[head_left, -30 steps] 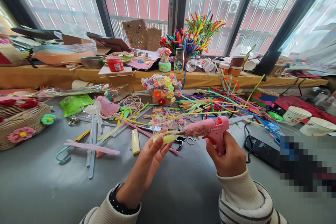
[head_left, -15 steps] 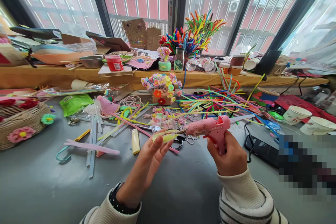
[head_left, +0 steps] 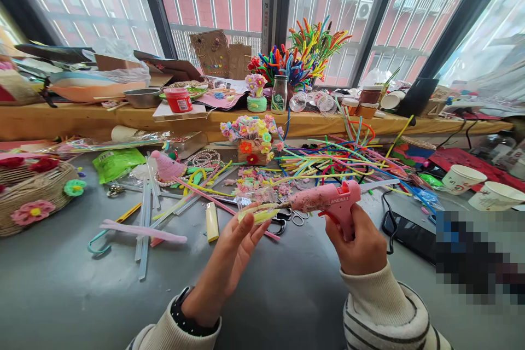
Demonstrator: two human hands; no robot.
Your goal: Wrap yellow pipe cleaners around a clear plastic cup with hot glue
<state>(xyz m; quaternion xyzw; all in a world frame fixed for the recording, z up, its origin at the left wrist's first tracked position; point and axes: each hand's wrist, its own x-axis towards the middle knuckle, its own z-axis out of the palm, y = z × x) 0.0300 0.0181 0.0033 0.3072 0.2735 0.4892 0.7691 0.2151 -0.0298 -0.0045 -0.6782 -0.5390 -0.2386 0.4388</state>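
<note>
My right hand (head_left: 363, 240) is wrapped round the handle of a pink glue gun (head_left: 324, 198), with a pale glue stick (head_left: 379, 183) jutting from its back end. The gun's nozzle points left and meets, or nearly meets, a pale yellow pipe cleaner piece (head_left: 264, 214). That piece, which looks bent or doubled, is pinched in the fingers of my left hand (head_left: 232, 251). Just behind the nozzle lie scissors with black handles (head_left: 279, 224), partly hidden. A yellow lighter (head_left: 211, 221) stands out on the grey table left of my left hand.
Glue sticks (head_left: 144, 229) and a pink pipe cleaner (head_left: 143, 231) lie to the left, near a woven basket (head_left: 49, 197). A flower-covered box (head_left: 252, 142) and a heap of pipe cleaners (head_left: 328, 158) sit behind. Paper cups (head_left: 463, 179) and a black phone (head_left: 410, 235) are at the right.
Almost nothing differs. The glue gun and my right hand have shifted very slightly to the right; my left hand keeps its place.
</note>
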